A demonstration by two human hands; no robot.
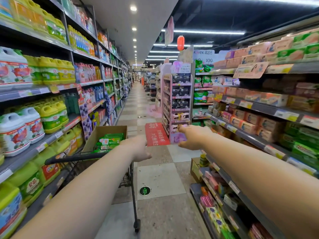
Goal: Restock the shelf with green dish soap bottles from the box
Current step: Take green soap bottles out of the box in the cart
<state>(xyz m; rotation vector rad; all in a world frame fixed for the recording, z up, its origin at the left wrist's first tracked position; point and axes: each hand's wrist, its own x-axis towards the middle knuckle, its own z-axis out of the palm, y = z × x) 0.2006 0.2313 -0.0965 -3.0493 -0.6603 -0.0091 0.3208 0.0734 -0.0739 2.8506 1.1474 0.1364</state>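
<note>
**Both arms out over the aisle, soap still in the box**

Just left of the left hand sits an open cardboard box in a shopping cart, packed with green dish soap bottles; their white-and-red labels are too blurred to read. Beyond both hands a red floor sticker carries Chinese characters, and far past the right hand a sign reads "Kotex". Below the left forearm a round green floor mark seems to say "EXIT" (small, hard to confirm).

The shelf left of the left arm holds yellow-green jugs, and its lower jugs are cut off by the frame.

Both bare arms stretch forward. The left hand droops, fingers loosely curled, holding nothing. The right hand is empty too, fingers partly spread, palm down.
</note>
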